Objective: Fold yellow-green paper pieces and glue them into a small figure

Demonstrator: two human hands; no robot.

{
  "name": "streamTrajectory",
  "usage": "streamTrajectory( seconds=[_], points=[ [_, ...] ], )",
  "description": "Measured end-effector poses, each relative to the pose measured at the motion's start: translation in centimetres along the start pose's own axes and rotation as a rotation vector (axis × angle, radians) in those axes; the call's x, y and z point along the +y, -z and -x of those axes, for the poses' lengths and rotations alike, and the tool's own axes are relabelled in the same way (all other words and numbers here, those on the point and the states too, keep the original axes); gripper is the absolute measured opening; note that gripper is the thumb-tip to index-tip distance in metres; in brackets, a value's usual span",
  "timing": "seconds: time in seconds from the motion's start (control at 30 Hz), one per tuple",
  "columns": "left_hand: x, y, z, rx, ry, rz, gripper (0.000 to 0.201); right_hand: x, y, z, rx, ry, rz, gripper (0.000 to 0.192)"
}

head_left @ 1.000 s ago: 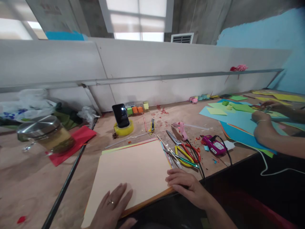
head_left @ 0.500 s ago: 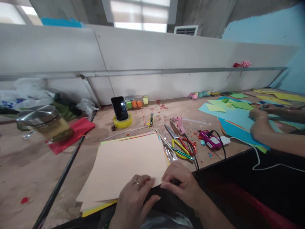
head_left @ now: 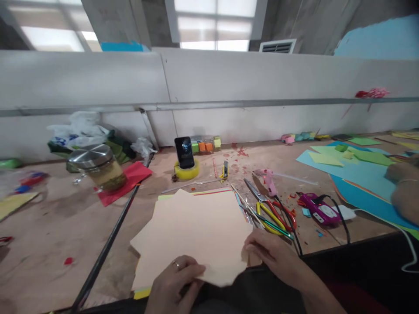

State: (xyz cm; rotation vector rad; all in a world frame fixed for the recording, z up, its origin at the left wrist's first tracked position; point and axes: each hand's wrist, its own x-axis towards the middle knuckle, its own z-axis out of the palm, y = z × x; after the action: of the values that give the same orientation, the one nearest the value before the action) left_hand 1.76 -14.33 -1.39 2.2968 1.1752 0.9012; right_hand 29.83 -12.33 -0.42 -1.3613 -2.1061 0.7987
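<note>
A peach paper sheet [head_left: 203, 240] lies askew on a stack of coloured paper [head_left: 142, 293], whose yellow and green edges show. My left hand [head_left: 178, 279], with a ring on one finger, pinches the sheet's near edge between thumb and fingers. At the sheet's right side, my right hand [head_left: 273, 255] grips its edge, which bends up slightly. Just beyond that hand lie red-handled scissors [head_left: 283, 216], yellow-handled scissors [head_left: 270, 220] and a green pen-like stick [head_left: 278, 226].
Behind the stack, a phone [head_left: 185, 152] leans on a yellow tape roll [head_left: 188, 171]. A glass jar [head_left: 104, 170] stands left on red paper [head_left: 139, 174]. Right are a pink glue gun [head_left: 269, 182], a purple corded device [head_left: 319, 211] and another person's hand [head_left: 406, 198] over blue paper.
The top peach sheet has turned on the stack, its corners now sticking out. My right hand has moved rightward with its edge. The view has swung left.
</note>
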Motion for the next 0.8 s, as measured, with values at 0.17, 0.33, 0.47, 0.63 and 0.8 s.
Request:
streamTrajectory(
  seconds=[0.17,0.33,0.47,0.63,0.8],
  points=[
    [-0.8,0.5,0.1,0.035,0.148,-0.027,0.027,-1.1,0.6,-0.3,-0.05,-0.033,0.012,0.028],
    [-1.8,1.0,-0.1,0.05,0.253,-0.112,0.034,-1.3,-0.3,-1.0,-0.017,-0.09,0.107,0.008],
    [-2.7,1.4,-0.8,-0.009,0.352,-0.121,0.036,-1.1,-0.3,-1.8,-0.003,-0.153,0.186,0.011],
    [-2.9,2.5,-2.7,-0.145,0.449,-0.04,0.032,-2.4,1.0,-3.5,-0.041,-0.093,0.27,0.028],
    [-3.3,3.8,-4.9,-0.322,0.468,-0.042,0.028,-4.3,1.1,-7.0,-0.226,-0.175,0.268,0.06]
  ],
)
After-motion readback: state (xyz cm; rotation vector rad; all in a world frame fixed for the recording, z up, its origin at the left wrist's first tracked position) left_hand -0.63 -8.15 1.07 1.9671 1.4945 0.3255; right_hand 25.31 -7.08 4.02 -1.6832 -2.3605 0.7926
